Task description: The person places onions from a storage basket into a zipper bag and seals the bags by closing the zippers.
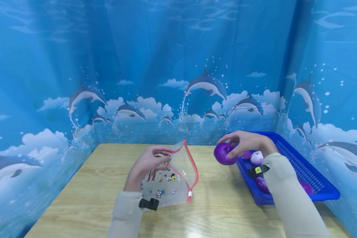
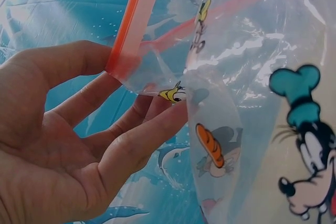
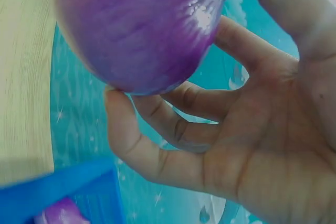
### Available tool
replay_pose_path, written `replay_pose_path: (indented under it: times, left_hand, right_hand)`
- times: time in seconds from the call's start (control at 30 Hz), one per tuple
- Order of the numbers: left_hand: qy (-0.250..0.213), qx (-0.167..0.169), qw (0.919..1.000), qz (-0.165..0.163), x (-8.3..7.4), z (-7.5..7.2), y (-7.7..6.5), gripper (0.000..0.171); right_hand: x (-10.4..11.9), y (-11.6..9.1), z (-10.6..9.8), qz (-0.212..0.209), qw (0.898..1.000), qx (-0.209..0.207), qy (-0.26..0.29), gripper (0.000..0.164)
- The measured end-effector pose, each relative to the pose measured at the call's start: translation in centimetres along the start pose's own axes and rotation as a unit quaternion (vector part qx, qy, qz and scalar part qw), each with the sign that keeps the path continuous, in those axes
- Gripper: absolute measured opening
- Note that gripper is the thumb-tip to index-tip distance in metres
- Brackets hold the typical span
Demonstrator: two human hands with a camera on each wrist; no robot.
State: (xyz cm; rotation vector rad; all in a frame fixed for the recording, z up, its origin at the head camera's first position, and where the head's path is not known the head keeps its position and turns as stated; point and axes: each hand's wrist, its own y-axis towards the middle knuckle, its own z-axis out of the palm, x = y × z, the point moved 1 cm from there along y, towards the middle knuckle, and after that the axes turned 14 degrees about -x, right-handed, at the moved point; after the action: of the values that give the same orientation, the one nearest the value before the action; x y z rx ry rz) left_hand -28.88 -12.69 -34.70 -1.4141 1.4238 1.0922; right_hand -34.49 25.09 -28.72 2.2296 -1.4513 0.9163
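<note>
A clear zip bag [image 1: 178, 185] with cartoon prints and a red zip edge stands with its mouth spread toward the right. My left hand [image 1: 151, 163] pinches the bag at the left end of its mouth; in the left wrist view, the fingers [image 2: 142, 140] are curled at the clear film beside the red strip. A glossy purple onion [image 1: 225, 154] is in my right hand [image 1: 245, 142], gripped between thumb and fingers above the table, between the bag and the basket. The right wrist view shows the onion [image 3: 136, 30] large, its tapered end toward the palm.
A blue plastic basket [image 1: 324, 190] stands at the table's right side, partly behind my right forearm. Inside are a white and purple round piece [image 1: 257, 158] and several purple pieces. The wooden table [image 1: 86, 185] meets a blue dolphin-print curtain [image 1: 154, 66] at its back.
</note>
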Motion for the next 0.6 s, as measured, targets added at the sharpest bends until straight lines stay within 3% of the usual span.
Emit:
replay_pose_path:
  times: [0.23,0.6]
  left_hand:
    - [-0.001,-0.006,1.0000,-0.003,-0.1,0.1,-0.1,0.031]
    - [-0.004,-0.003,1.0000,-0.003,-0.1,0.0,0.0,0.030]
  right_hand:
    - [1.5,0.9,1.1,-0.035,0.999,0.006,-0.015,0.066]
    - [4.1,1.5,2.6,-0.055,0.998,0.013,-0.023,0.066]
